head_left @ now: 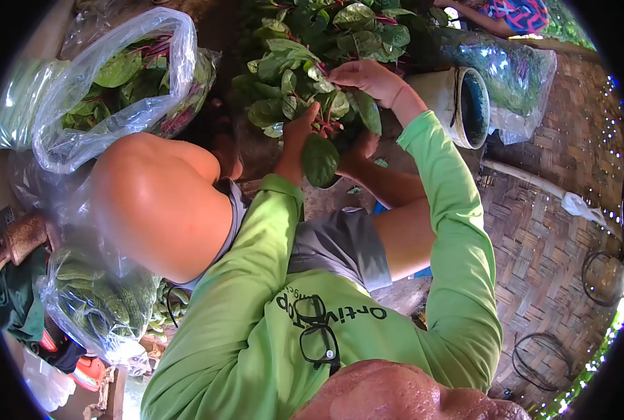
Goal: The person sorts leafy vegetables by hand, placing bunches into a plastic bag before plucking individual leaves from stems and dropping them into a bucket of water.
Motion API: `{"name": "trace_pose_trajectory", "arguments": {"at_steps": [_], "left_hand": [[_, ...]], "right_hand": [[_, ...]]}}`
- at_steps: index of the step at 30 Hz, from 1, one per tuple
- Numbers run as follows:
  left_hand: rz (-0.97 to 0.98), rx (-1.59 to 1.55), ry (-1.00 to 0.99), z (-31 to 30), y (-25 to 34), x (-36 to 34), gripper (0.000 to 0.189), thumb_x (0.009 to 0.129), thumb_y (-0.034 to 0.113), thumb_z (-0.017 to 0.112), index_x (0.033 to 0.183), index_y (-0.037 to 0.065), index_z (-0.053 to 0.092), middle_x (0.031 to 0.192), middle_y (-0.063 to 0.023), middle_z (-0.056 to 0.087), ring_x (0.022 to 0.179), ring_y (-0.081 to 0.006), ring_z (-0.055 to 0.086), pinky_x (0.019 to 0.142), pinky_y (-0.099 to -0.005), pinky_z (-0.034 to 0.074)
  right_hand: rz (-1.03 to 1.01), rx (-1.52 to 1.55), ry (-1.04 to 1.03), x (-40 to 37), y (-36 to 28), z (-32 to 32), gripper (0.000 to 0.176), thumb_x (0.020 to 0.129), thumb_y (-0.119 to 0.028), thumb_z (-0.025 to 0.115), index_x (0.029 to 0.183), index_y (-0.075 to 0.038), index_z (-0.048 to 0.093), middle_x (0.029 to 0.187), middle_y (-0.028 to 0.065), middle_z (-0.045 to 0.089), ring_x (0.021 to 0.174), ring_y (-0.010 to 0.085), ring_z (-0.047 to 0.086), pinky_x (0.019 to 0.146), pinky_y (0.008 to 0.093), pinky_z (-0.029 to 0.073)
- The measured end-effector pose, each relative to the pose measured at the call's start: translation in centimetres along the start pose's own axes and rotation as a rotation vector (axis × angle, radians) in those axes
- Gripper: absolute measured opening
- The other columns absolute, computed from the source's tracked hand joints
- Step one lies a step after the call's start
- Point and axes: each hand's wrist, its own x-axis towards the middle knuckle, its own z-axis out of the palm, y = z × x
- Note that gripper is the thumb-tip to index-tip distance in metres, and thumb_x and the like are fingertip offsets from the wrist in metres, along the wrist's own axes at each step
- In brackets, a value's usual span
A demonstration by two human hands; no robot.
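My left hand is closed around the lower stems of a bunch of red-stemmed leafy greens, its thumb pointing up along them. Red cut ends show beside the thumb, and one broad leaf hangs below. To the upper right, my right hand has thumb and fingers pinched together on a red stem among the leaves. Behind both hands lies a large heap of the same greens, which partly hides where the held bunch ends.
An open plastic bag of greens stands at left. Below it sits a bag of ridged green vegetables. At right are a pale bucket on its side, another filled bag and a woven mat wall. Another person's arm shows top right.
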Motion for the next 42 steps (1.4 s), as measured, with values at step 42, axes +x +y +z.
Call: {"name": "trace_pose_trajectory", "arguments": {"at_steps": [42], "left_hand": [[0.059,-0.330,-0.163,-2.6,-2.8,1.6,0.041,0.086,0.045,0.074,0.093,0.005,0.067,0.083,-0.0045,0.066,0.065,-0.0148,0.061,0.060,-0.0304,0.051]], "right_hand": [[-0.235,-0.342,-0.033,-2.3,5.1,9.0,0.028,0.088,-0.008,0.055,0.114,-0.003,0.064,0.107,0.0153,0.066,0.100,0.0260,0.065,0.090,0.0353,0.051]]}}
